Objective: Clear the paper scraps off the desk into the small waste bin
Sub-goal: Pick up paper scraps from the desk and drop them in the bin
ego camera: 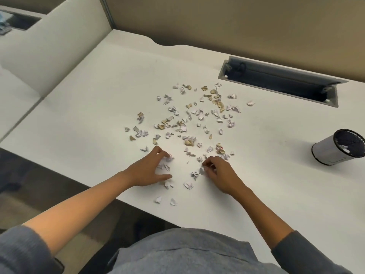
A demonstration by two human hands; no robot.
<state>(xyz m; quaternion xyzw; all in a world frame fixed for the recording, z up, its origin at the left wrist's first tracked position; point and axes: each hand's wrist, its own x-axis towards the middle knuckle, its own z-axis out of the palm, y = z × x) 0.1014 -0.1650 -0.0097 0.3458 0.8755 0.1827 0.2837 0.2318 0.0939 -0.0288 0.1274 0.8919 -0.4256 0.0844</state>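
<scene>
Many paper scraps (189, 117) on desk (88, 107), both hands' fingers pinching scraps, no legible writing.

White and tan crumpled paper scraps (189, 123) speckle the plain white laminate desk (88, 107); one scrap shows red print. The small cylindrical waste bin (335, 147) is white outside, black-lined inside. Grey-blue fabric sleeves (21, 252) match the grey shirt.
</scene>
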